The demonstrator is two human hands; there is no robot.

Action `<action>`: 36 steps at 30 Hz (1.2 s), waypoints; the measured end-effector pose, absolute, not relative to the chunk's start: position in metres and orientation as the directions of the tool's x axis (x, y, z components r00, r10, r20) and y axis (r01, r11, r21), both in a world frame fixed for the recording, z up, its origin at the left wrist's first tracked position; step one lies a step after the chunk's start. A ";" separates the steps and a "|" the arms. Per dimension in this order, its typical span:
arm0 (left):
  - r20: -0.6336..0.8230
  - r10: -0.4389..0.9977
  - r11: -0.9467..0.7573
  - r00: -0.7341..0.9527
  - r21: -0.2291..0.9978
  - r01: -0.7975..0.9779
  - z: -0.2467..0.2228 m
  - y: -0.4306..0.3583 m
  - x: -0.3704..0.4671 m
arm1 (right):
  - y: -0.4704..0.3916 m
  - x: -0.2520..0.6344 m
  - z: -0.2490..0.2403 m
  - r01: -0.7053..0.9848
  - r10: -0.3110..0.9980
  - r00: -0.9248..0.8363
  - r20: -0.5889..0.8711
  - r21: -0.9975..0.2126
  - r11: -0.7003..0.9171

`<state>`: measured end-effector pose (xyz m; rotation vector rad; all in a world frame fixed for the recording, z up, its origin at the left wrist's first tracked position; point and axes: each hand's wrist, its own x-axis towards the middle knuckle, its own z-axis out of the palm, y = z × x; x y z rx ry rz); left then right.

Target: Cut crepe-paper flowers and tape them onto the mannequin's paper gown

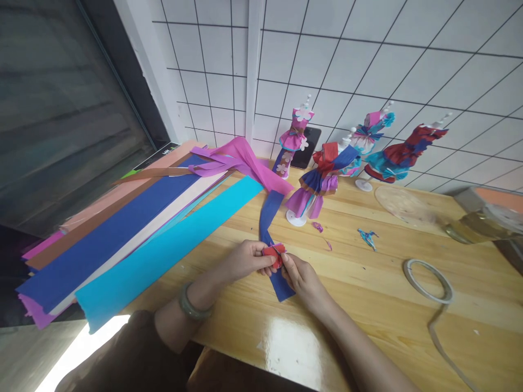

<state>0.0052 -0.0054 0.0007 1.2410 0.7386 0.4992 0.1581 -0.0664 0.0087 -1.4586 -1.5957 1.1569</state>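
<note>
My left hand (pixel 253 259), below a green bangle, pinches a small piece of red paper (pixel 273 252) with some pink at its edge. Close against its right side, the fingers of my right hand (pixel 297 272) are pressed together at the paper; a thin dark line shows there, too small to make out. Under both hands a dark blue paper strip (pixel 281 288) runs across the wooden table (pixel 351 316). Just beyond stands a small dress form (pixel 322 179) in red, blue and purple paper on a white base.
Long coloured paper strips (pixel 171 231) cover the left side. Three more dressed forms and a phone (pixel 307 148) stand at the tiled wall. To the right lie a tape ring (pixel 429 281), paper scraps (pixel 368 238) and a yellowish tape roll (pixel 469 227).
</note>
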 end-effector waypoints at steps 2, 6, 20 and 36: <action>-0.233 0.702 0.263 0.673 0.963 0.060 0.002 -0.005 0.005 | -0.067 0.159 0.008 0.381 0.985 -0.149 -0.086 -0.924 -0.023; -0.214 0.703 0.244 0.678 0.968 0.053 0.002 -0.004 0.004 | -0.067 0.160 0.007 0.380 0.984 -0.149 -0.098 -0.925 -0.034; -0.231 0.700 0.251 0.675 0.965 0.069 0.003 -0.003 0.001 | -0.066 0.159 0.007 0.380 0.987 -0.135 -0.089 -0.924 -0.032; -0.213 0.680 0.243 0.701 0.968 0.058 -0.002 -0.004 0.002 | -0.067 0.158 0.002 0.340 0.985 -0.114 -0.130 -0.937 -0.084</action>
